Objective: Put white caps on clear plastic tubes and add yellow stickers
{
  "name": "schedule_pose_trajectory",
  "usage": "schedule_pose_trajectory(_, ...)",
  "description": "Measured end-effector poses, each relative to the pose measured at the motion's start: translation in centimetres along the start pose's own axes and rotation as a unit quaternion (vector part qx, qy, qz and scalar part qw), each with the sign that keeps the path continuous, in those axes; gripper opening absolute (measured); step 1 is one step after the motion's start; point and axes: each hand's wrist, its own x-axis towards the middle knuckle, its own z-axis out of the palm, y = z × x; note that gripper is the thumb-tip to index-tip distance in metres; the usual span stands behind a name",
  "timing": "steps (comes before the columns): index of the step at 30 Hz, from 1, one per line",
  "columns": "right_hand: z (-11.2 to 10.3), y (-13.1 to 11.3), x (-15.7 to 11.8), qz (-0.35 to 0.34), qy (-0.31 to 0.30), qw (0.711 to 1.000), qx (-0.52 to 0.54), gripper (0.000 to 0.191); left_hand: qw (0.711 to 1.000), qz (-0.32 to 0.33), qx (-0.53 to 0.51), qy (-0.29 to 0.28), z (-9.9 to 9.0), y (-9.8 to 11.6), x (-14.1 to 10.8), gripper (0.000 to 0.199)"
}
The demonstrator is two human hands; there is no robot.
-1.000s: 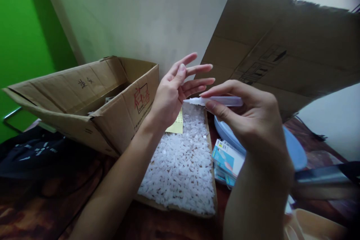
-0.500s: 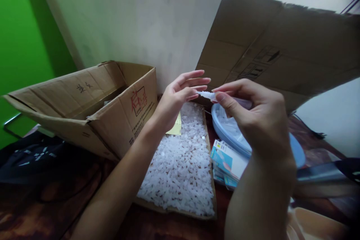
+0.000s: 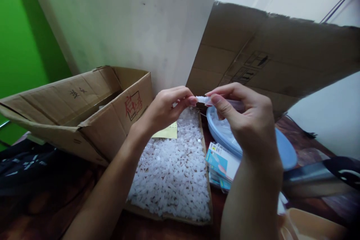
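Left hand [image 3: 171, 107] and right hand [image 3: 247, 114] pinch the pale tube [image 3: 201, 99] between closed-in fingers [image 3: 218, 100]

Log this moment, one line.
left hand: pinching tip of tube; right hand: holding tube; below: cardboard tray, white pieces; beside tray: blue basin

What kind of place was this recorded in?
Probably a home or small packing workspace: an open cardboard box, a tray of small white plastic pieces and a blue basin crowd a dark surface.
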Motion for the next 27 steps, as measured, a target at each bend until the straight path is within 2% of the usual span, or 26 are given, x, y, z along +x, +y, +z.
schedule_pose_trajectory(2, -0.2, -0.3, -0.1, 0.004, -0.010, 1.000, 0.021, 0.015, 0.999, 0.023, 0.007, -0.025, 0.1, 0.1, 0.0, 0.034)
schedule_pose_trajectory(4, -0.5, -0.6, -0.2, 0.014, -0.019, 0.999, 0.037, 0.016, 0.999, 0.010, -0.023, -0.038, 0.3, 0.6, -0.1, 0.041)
schedule_pose_trajectory(8, -1.0, -1.2, -0.4, 0.026, -0.023, 0.999, 0.027, 0.016, 0.998, -0.009, -0.045, -0.039, 0.8, 2.0, -0.1, 0.049)
schedule_pose_trajectory(12, -0.9, -1.4, -0.5, 0.010, -0.027, 0.999, 0.024, 0.014, 0.998, -0.034, -0.051, -0.030, 1.0, 2.8, 0.0, 0.051)
schedule_pose_trajectory(18, -0.1, -1.4, -0.1, -0.019, -0.030, 0.999, 0.000, 0.016, 0.987, -0.090, -0.134, 0.009, 1.4, 1.9, 0.2, 0.056)
schedule_pose_trajectory(27, 0.5, -1.2, 0.3, -0.028, -0.047, 0.995, -0.083, 0.018, 0.977, -0.117, -0.176, 0.004, 1.7, 0.6, 0.1, 0.058)
